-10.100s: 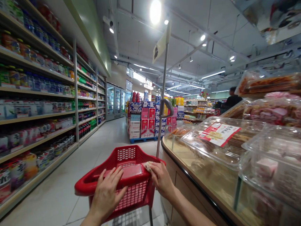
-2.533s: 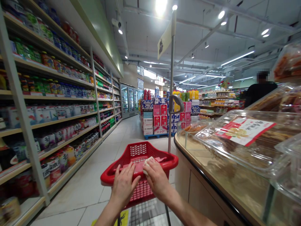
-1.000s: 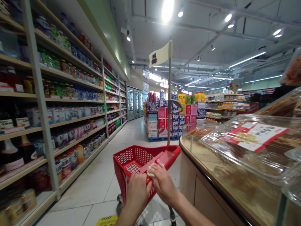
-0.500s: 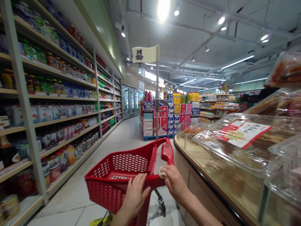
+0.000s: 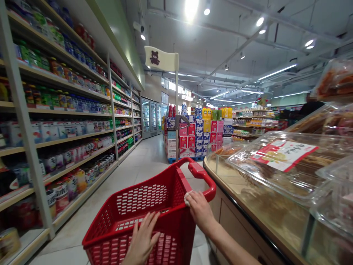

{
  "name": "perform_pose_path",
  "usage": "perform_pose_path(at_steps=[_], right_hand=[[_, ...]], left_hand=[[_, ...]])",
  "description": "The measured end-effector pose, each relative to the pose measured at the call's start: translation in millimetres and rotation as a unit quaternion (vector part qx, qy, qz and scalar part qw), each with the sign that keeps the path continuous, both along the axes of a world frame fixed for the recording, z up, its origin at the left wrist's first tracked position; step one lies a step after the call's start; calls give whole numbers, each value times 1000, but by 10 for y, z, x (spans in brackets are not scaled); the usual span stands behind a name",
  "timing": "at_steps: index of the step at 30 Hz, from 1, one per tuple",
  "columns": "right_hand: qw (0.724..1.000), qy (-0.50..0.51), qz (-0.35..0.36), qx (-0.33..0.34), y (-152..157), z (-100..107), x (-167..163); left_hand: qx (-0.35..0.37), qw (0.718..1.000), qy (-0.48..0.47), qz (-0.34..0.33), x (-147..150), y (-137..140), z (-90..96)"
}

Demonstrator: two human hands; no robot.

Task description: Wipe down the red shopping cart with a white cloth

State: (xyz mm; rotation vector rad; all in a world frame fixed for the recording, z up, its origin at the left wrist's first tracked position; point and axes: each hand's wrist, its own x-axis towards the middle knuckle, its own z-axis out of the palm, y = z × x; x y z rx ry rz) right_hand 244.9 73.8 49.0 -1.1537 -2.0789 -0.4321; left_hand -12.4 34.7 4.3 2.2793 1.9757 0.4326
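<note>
A red plastic shopping cart [image 5: 110,202] with perforated walls stands right in front of me, its loop handle [image 5: 208,182] at the right. My left hand [image 5: 142,237] lies over the near rim of the basket, fingers stretched out and spread, holding nothing. At the cart's right corner, below the handle, my right hand [image 5: 200,209] pinches a crumpled white tissue or wipe [image 5: 188,198] against the red rim. From the cart rises a pole [image 5: 177,99] topped by a cream flag [image 5: 162,59] with a bear on it. The basket's visible inside holds nothing.
Shelves of bottles and packs [image 5: 68,110] line the left side. Close on the right is a curved counter [image 5: 237,206] with clear food boxes [image 5: 270,162]. Stacked drink cartons [image 5: 190,136] stand ahead, near glass-door fridges [image 5: 151,114]. A person in dark clothing [image 5: 309,108] is far right.
The cart has turned and come nearer, its handle swinging right and its flag shifting left. My left hand has moved down and left with the rim. The right hand still holds the white tissue.
</note>
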Motion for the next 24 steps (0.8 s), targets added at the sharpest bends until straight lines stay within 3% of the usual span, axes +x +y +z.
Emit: perform_pose_path(at_steps=[3, 6, 8, 11, 13, 18, 21, 24], right_hand=[[999, 15, -38, 22, 155, 72, 329], [993, 58, -93, 33, 260, 94, 433], [996, 45, -79, 22, 262, -7, 266], [1000, -17, 4, 9, 226, -214, -34], [999, -35, 34, 5, 232, -268, -46], [997, 51, -49, -8, 297, -101, 295], [995, 77, 36, -52, 149, -69, 146], [967, 165, 149, -124, -119, -63, -199]], left_hand=[[18, 997, 41, 57, -263, -40, -148], [43, 995, 60, 62, -384, -63, -298], [55, 996, 52, 54, -349, -60, -352], [55, 997, 39, 42, -236, -49, -357], [47, 997, 38, 43, -173, -52, -337], [55, 997, 26, 47, -99, -89, -321], [41, 998, 11, 47, -96, -111, -305], [44, 996, -52, 65, -42, -146, -206]])
